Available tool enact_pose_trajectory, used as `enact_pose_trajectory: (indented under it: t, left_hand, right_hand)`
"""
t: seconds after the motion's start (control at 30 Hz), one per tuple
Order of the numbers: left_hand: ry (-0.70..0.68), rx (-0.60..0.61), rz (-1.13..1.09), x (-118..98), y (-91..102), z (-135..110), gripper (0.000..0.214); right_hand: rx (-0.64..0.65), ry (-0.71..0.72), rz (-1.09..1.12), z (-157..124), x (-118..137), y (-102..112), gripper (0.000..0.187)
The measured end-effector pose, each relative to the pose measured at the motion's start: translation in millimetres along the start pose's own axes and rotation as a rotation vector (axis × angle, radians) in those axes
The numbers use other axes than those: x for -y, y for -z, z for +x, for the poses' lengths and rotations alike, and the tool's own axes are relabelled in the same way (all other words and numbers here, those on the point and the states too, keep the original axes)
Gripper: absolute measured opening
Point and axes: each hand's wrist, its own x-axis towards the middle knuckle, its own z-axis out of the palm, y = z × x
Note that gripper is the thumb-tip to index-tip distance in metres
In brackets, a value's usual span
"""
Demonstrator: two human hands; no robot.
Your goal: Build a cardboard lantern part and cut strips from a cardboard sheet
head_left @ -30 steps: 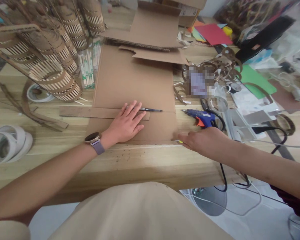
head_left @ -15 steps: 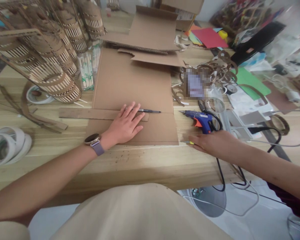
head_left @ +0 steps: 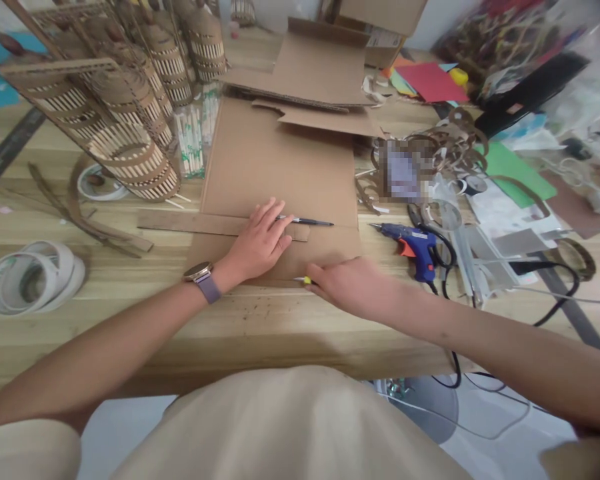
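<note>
The right hand [head_left: 357, 285], nearer the table's [head_left: 280, 333] front edge, pinched a tool [head_left: 307, 280] pointing left at the card's [head_left: 280, 160] front border; the left hand [head_left: 256, 247] lay spread across the strip [head_left: 190, 223], whose long axis ran left to right.

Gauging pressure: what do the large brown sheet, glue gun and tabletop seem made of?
Large brown sheet: probably cardboard; matt, plain brown face. Glue gun: likely smooth moulded plastic; solid blue body, orange trigger. Tabletop: smooth wood or wood-look laminate; pale, streaky grain fits either.
</note>
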Motion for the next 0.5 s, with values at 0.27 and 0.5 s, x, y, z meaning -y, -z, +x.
enact_pose_trajectory:
  t: [0.27,0.5]
  left_hand:
    - [-0.003,-0.012,-0.001,0.2,-1.5,0.0,0.045]
    - [-0.01,0.002,0.006,-0.7,-1.8,0.6,0.046]
  right_hand:
    - [0.014,0.053,-0.017,26.0,15.0,12.7,0.027]
    - [0.032,0.059,-0.048,25.3,14.4,15.3,0.026]
